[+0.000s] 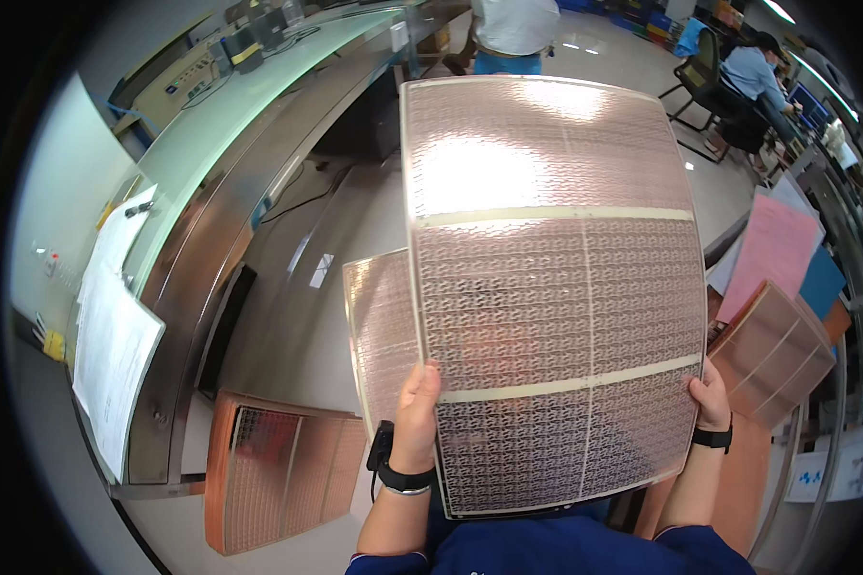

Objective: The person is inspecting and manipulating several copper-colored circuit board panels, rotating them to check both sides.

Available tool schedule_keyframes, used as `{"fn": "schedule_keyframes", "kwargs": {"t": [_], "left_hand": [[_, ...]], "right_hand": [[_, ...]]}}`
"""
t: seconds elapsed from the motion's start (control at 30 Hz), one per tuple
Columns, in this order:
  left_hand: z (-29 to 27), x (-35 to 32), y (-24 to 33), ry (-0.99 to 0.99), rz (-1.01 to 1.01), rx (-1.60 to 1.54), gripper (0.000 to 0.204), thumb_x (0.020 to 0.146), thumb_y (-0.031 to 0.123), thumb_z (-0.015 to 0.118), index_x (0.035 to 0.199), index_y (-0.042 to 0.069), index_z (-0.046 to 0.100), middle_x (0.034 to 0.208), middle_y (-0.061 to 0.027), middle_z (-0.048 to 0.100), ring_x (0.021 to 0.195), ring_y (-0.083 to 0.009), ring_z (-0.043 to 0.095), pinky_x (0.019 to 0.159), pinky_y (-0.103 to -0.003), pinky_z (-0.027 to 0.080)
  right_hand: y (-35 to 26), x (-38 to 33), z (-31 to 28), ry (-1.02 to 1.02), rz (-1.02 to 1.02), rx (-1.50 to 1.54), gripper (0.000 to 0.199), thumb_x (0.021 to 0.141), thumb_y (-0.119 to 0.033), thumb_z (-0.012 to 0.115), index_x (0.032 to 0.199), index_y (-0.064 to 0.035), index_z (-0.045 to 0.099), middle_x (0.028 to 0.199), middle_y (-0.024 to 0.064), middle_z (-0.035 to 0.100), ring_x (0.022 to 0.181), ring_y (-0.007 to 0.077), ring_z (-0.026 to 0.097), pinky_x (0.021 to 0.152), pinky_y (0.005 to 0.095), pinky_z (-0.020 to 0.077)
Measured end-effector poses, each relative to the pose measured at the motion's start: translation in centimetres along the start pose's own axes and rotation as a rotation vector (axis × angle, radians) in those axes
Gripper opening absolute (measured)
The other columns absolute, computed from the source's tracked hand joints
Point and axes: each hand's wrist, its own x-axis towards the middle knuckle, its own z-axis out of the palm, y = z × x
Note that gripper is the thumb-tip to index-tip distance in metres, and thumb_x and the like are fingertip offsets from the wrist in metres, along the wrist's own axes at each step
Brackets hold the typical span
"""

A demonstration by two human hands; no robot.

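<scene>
A large copper-coloured circuit board panel (508,307) with rows of small repeated patterns and pale dividing strips is held up in front of me. My left hand (418,412) grips its left edge near the lower part, thumb on the front face. On the opposite edge, my right hand (710,398) grips it at a similar height. Bright glare covers part of its upper section. Partly hidden behind it is another copper panel (379,316). To the lower left stands a thick stack of similar panels (288,470). More copper panels (777,355) lean at the right.
A glass-topped metal bench (211,153) runs along the left, with paper sheets (115,355) hanging at its near end. Pink paper (767,249) and a blue folder (820,283) lie at right. One person (516,29) stands ahead; another (753,72) sits at far right.
</scene>
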Motion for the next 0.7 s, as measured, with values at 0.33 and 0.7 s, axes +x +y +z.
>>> {"fn": "schedule_keyframes", "kwargs": {"t": [0.33, 0.7], "left_hand": [[-2.0, 0.9, -1.6, -0.001, 0.106, 0.054, 0.022, 0.094, 0.026, 0.047, 0.098, 0.006, 0.054, 0.087, 0.0034, 0.052, 0.082, -0.0061, 0.048, 0.075, -0.024, 0.039], [-1.7, 1.0, -1.5, 0.019, 0.130, 0.047, 0.031, 0.095, 0.023, 0.044, 0.114, 0.000, 0.050, 0.110, -0.0061, 0.056, 0.099, -0.0134, 0.052, 0.087, -0.027, 0.039]], "right_hand": [[-2.4, -0.7, -0.3, -0.042, 0.061, -0.163, 0.048, 0.078, -0.025, 0.068, 0.114, 0.0029, 0.054, 0.102, 0.0056, 0.059, 0.090, 0.0121, 0.054, 0.080, 0.0262, 0.0416], [-3.2, -0.3, 1.8, -0.049, 0.043, -0.167, 0.050, 0.077, -0.031, 0.068, 0.109, 0.0048, 0.055, 0.096, 0.0036, 0.059, 0.085, 0.0108, 0.054, 0.076, 0.0251, 0.0423]]}}
